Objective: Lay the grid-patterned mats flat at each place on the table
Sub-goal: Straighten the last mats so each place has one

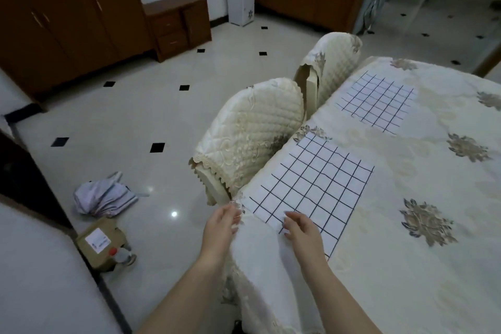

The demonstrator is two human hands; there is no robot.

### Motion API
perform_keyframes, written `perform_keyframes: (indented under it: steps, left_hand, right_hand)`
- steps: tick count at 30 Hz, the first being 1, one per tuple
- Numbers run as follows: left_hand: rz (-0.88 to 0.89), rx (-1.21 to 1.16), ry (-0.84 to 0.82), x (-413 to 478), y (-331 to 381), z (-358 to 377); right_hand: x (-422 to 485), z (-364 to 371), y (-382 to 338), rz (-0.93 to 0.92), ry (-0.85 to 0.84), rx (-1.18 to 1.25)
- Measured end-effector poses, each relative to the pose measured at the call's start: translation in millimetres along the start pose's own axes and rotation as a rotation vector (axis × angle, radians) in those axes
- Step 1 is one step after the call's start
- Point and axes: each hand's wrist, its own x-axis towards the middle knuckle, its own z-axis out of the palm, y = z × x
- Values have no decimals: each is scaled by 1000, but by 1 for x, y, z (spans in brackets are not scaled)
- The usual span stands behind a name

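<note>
Fingers [292,217] at flat mat [311,184] — white, black-gridded

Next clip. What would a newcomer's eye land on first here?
Two white mats with black grids stand out on the cream floral tablecloth: the near mat lies flat by the table's left edge, the far mat farther along it. The left hand is at the table's corner, the right hand over the near mat's closest corner. Two quilted chairs are tucked alongside.

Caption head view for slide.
Person's left hand and right hand by near grid mat corner; far grid mat lies flat.
</note>
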Motion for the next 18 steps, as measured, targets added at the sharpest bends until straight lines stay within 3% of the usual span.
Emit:
perform_keyframes:
  steps: [7,18]
  left_hand:
    - [23,128,-139,44,27,43]
    - [12,241,-382,74,45,104]
  right_hand:
    - [40,-8,-12,35,125,110]
    - [45,-68,-10,120,463,231]
